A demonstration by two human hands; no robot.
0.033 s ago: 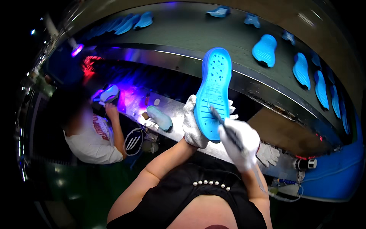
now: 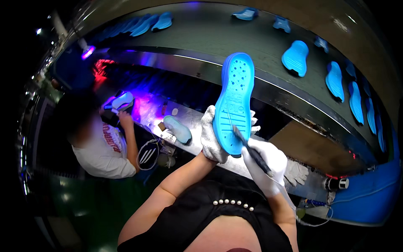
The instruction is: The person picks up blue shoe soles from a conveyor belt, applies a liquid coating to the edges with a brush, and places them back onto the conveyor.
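A blue shoe sole (image 2: 237, 98) with small holes at its toe end and ridges across it is held up in front of me. My left hand (image 2: 210, 134), in a grey-white knit glove, is closed round it from underneath, with fingertips showing past the right edge. My right hand (image 2: 266, 164), in a white glove, grips a slim brush-like tool (image 2: 257, 154) with a dark handle. Its narrow grey tip meets the sole's inner face near the heel. A thin pale line runs along the sole.
A conveyor belt (image 2: 210, 35) beyond carries several blue soles (image 2: 295, 59). On the metal bench (image 2: 195, 149) lie a pale sole (image 2: 178, 129) and a spare glove (image 2: 297, 173). At left, a person (image 2: 103, 143) handles another sole (image 2: 122, 100) under a purple lamp (image 2: 88, 52).
The tool's tip has moved down the sole toward the heel, and my right hand has turned and shifted slightly. My left hand and the sole are almost unmoved.
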